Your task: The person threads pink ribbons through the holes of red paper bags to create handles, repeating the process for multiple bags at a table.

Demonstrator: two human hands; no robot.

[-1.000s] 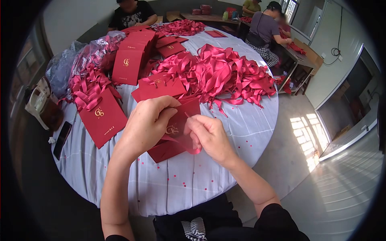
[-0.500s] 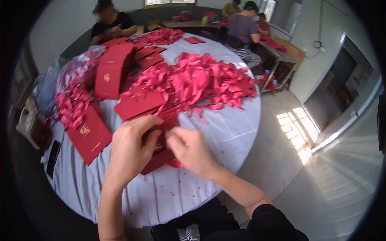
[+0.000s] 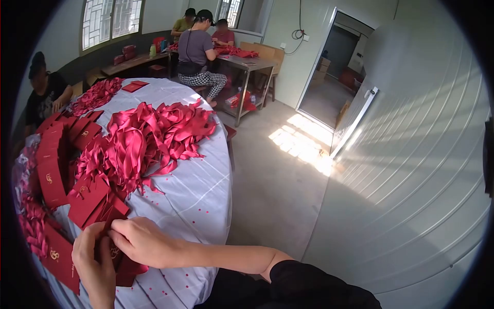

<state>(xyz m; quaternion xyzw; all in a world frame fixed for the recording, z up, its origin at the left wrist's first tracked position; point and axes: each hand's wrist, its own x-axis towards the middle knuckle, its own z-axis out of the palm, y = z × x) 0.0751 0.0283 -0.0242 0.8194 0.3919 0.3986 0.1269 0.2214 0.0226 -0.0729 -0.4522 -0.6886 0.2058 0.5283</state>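
Observation:
In the head view, low on the left, a red paper bag (image 3: 125, 274) with a gold mark is between my hands on the table. My left hand (image 3: 93, 260) is closed on its upper edge, thumb on the near side. Fingers pinched, my right hand (image 3: 140, 241) is closed at the same edge, close to my left fingertips; the exact pinch point is partly hidden. Just beyond them lie more red bags (image 3: 88, 200) with gold print. A large heap of glossy red ribbons (image 3: 141, 139) is farther up the table.
A pale cloth covers the round table (image 3: 203, 188), with small red dots scattered on it. Red bags stand in a row (image 3: 50, 165) at the left, near plastic-wrapped ribbons (image 3: 25, 175). Other people sit at the table's far left and a back table (image 3: 247, 63). A doorway (image 3: 329, 72) opens at the right.
My view has swung to the right, so the table and hands appear farther left and lower. Both hands remain at the red paper bag, fingers close together.

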